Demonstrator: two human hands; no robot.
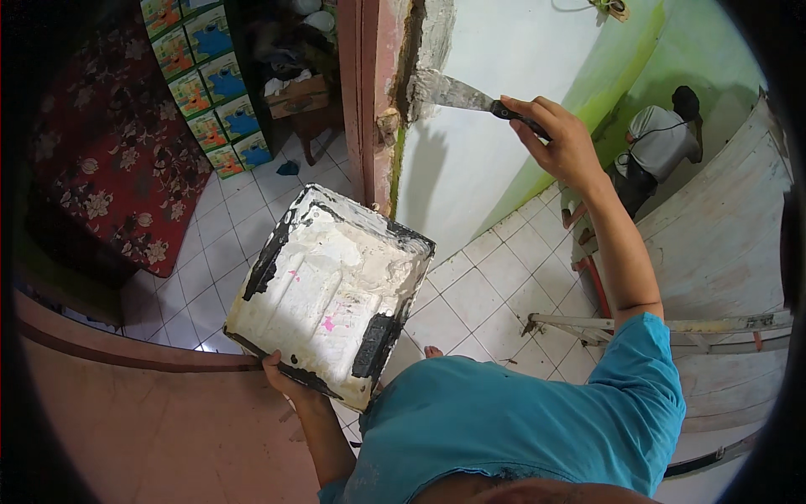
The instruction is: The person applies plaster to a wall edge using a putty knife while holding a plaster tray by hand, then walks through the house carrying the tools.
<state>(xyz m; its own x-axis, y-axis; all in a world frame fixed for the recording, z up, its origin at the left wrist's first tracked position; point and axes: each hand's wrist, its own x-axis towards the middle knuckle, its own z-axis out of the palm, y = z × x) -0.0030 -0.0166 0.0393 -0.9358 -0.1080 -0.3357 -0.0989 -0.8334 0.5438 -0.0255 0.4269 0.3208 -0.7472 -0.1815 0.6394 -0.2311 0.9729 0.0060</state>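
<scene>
My right hand (558, 143) is closed around the black handle of a putty knife (466, 95). The knife's metal blade lies against a strip of wet grey-white plaster (425, 88) along the wall's edge, beside the door frame. My left hand (290, 378) grips the near left edge of a paint-stained tray (290, 290) held in front of my body; only part of that hand shows, and its other fingers are hidden under the tray. A mound of pale plaster (382, 260) sits toward the tray's far right side.
A reddish wooden door frame (357, 101) stands next to the white wall (512, 50). At the right, another person (659, 143) faces the green wall, near a ladder-like metal frame (655, 322). A red floral mattress (117, 160) and a patterned cabinet (214, 84) stand at the left.
</scene>
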